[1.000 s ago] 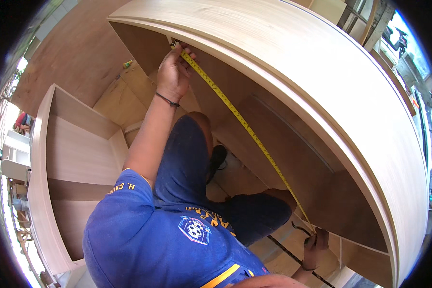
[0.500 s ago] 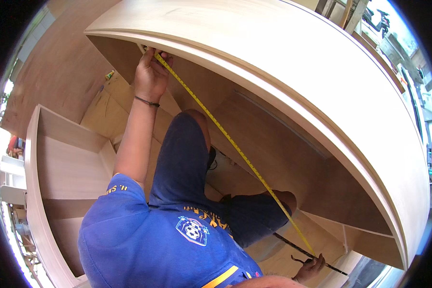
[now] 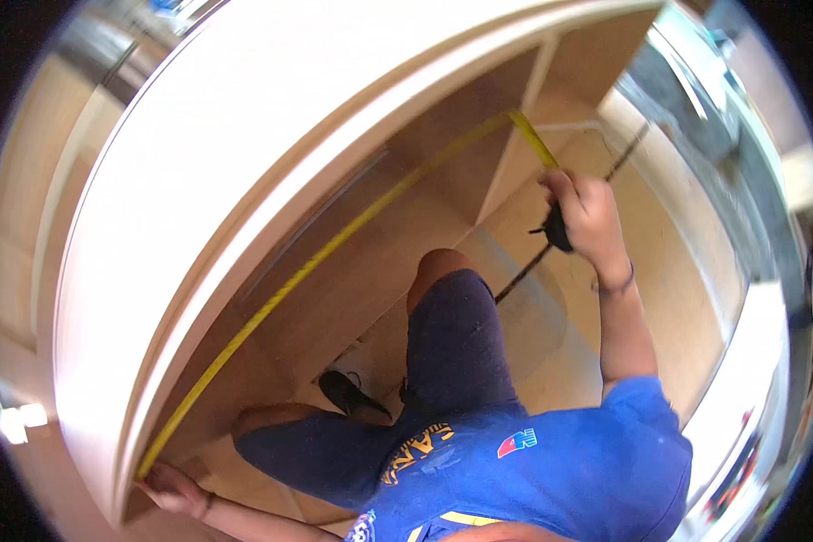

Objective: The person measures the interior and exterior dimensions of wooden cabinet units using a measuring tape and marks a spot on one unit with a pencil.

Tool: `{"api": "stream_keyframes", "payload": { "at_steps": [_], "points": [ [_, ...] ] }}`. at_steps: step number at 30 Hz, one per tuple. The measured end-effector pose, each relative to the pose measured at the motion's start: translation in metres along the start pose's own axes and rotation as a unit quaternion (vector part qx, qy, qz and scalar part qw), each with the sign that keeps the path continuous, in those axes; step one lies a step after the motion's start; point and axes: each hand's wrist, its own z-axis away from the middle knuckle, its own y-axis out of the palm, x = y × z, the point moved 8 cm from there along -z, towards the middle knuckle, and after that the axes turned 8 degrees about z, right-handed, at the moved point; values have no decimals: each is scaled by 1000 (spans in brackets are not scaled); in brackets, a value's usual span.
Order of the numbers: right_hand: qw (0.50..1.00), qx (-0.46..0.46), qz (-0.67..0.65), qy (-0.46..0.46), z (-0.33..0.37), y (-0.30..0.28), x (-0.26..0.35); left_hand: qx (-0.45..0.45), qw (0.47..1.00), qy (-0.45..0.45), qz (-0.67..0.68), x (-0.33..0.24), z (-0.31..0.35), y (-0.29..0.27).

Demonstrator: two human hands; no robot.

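A yellow tape measure blade [image 3: 325, 250] stretches along the open side of a large pale wooden cabinet [image 3: 199, 163]. At the cabinet's near left corner my left hand [image 3: 176, 490] is closed on the blade's end, its fingertips partly blurred. On the right, my right hand [image 3: 589, 217] is raised and closed around the tape measure, with the blade coming out above the thumb. A black part [image 3: 558, 228], seemingly the case, shows below the fingers. The blade bends sharply near the cabinet's far right end.
My bent legs in dark shorts [image 3: 465, 334] and a black shoe [image 3: 348, 395] are close to the cabinet's open side. A dark thin strip [image 3: 526, 271] lies across the wooden board floor [image 3: 668, 262] behind my right hand. Blurred clutter lies at the right rim.
My view has swung to the right. My right hand is now nearer and larger in view, and the straight blade has bent at its right end. My left hand stays at its cabinet corner.
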Motion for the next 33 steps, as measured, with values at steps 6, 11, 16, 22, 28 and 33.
{"api": "stream_keyframes", "payload": {
  "at_steps": [6,11,16,22,28,33],
  "points": [
    [982,-167,69,-59,-28,-56,19,-36,998,0,58,-4,2,16],
    [904,-177,327,-211,-35,-87,71,-70,995,-14,62,17,-24,-31],
    [927,-180,292,-154,-45,-103,99,-46,998,-22,47,30,-32,-30],
    [915,-198,309,-169,-47,-108,104,-36,998,-33,43,45,-36,-29],
    [923,-174,309,-146,-47,-104,98,-31,998,-42,32,54,-37,-32],
    [932,-176,291,-126,-52,-103,91,-27,998,-44,26,55,-40,-31]
  ]
}}
